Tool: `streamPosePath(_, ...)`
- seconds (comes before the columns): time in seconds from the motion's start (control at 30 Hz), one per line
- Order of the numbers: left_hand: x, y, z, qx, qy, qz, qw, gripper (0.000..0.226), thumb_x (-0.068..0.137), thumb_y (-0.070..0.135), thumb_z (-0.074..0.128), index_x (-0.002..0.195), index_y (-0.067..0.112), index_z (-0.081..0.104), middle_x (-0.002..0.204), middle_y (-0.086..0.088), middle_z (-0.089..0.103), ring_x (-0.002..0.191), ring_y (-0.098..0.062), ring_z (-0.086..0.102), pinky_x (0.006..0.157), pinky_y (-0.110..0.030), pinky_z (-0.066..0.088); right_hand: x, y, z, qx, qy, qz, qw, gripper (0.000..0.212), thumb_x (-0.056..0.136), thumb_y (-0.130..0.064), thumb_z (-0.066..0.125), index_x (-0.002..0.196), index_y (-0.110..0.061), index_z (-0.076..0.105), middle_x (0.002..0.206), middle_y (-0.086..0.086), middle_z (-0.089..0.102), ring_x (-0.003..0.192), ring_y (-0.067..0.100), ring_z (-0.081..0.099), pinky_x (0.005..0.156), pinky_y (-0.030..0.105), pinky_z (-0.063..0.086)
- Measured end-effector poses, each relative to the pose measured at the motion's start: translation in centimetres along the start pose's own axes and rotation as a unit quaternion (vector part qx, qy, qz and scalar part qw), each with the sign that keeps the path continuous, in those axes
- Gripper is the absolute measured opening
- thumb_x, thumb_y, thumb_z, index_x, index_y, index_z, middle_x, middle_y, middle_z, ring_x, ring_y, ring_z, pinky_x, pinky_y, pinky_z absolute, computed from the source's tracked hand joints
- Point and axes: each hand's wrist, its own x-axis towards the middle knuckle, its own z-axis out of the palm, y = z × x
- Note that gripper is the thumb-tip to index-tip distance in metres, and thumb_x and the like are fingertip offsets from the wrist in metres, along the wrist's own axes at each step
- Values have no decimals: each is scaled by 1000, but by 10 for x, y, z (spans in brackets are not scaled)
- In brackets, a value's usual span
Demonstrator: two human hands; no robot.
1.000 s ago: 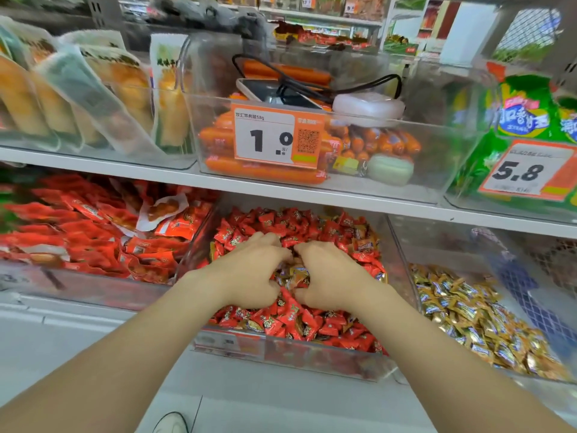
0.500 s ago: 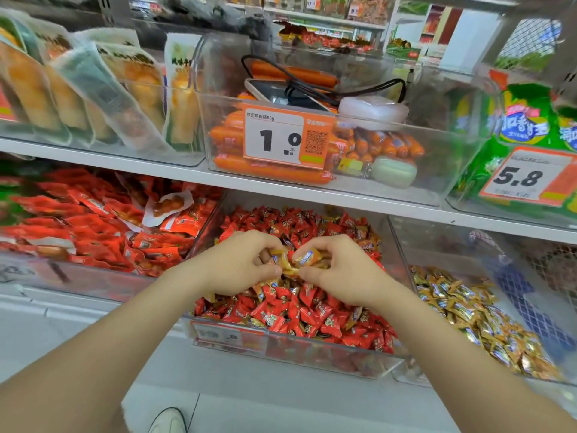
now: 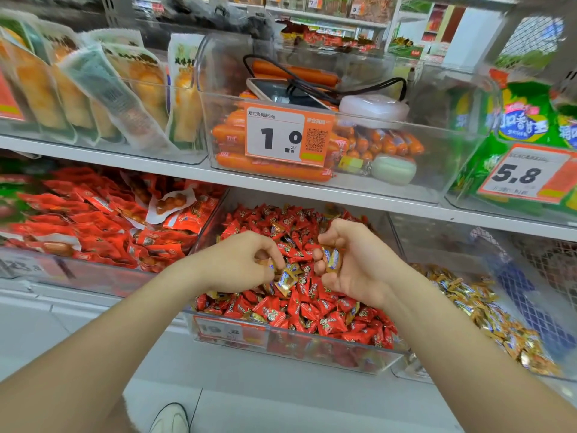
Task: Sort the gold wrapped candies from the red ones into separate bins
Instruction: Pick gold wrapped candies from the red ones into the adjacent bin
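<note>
Centre frame, over red-candy bin (image 3: pixel 312 346): left hand (image 3: pixel 237 260) fingers pinch gold candy (image 3: pixel 284 279); right hand (image 3: pixel 356 267) fingers grip second gold candy (image 3: pixel 332 260).

The gold candy (image 3: pixel 332 260) in my right hand (image 3: pixel 359 270) bore a blue and white patch, and so did the gold piece (image 3: pixel 285 279) at my left hand (image 3: pixel 240 264). Beneath them the red candies (image 3: pixel 312 310) carried dark printed emblems. The gold candies (image 3: pixel 487 314) in the next bin glinted yellow with blue flecks. The price tag (image 3: pixel 288 137) was orange and white with black digits, the sausages (image 3: pixel 271 170) orange, the bags (image 3: pixel 524 120) green.
</note>
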Motion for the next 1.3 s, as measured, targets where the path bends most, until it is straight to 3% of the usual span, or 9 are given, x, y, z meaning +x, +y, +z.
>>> streamPosePath(0.13,-6,3,2,83,-55,23,995,47,80,24,85,118,41,63,103,9,66,66,-11,66,63,-27,56,9,10,-1,-202,55,-87,974,22,107,-31,62,120,-15,62,61,-5,45,53,12,46,48,28,42)
streamPosePath(0.3,-3,0,3,117,-28,45,992,35,84,35,87,115,37,69,111,25,58,75,28,54,68,-12,41,14,14,1,-427,29,-213,878,16,107,-28,59,111,-25,75,61,-4,63,46,8,46,47,22,39)
streamPosePath(0.4,-3,-2,3,120,-9,60,991,23,87,39,84,107,38,71,103,19,65,82,16,59,73,-19,48,17,18,2,-530,-6,-221,819,36,91,-55,76,114,-28,75,64,-10,67,51,0,56,53,16,41)
streamPosePath(0.53,-3,-3,1,138,19,63,988,10,103,32,64,110,35,72,88,12,67,80,-6,58,70,-22,45,26,26,-3,-656,-53,-205,725,76,75,-71,82,140,-38,62,104,-13,64,101,7,59,87,29,48)
streamPosePath(0.67,-4,-5,0,162,29,44,985,31,111,17,39,126,33,62,117,8,51,104,-9,50,87,-29,42,30,21,-10,-649,-55,-219,727,66,76,-65,84,134,-42,64,92,-14,73,97,7,58,94,36,46)
streamPosePath(0.8,1,-1,8,171,23,68,983,40,105,3,38,122,28,64,117,7,44,110,-11,48,87,-25,39,27,15,-15,-628,-31,-267,730,43,82,-56,84,119,-35,74,79,-8,73,79,3,65,73,24,45)
streamPosePath(0.93,12,-3,14,189,7,62,980,31,104,18,46,132,23,59,115,6,43,110,-16,48,92,-32,41,23,10,-18,-609,1,-322,725,19,101,-47,66,105,-31,77,78,-5,73,71,7,65,69,26,51)
streamPosePath(1.07,16,-9,14,241,-44,54,968,61,95,49,65,150,27,48,117,3,44,112,-17,48,103,-37,46,20,6,-22,-620,31,-322,715,20,110,-38,49,104,-33,68,71,-5,68,63,7,63,63,33,52)
streamPosePath(1.3,23,-12,21,278,-35,84,956,23,101,44,63,101,30,44,96,6,41,98,-19,48,81,-34,40,18,7,-18,-545,35,-329,770,27,111,-16,47,113,-27,71,76,0,70,61,13,70,54,35,60)
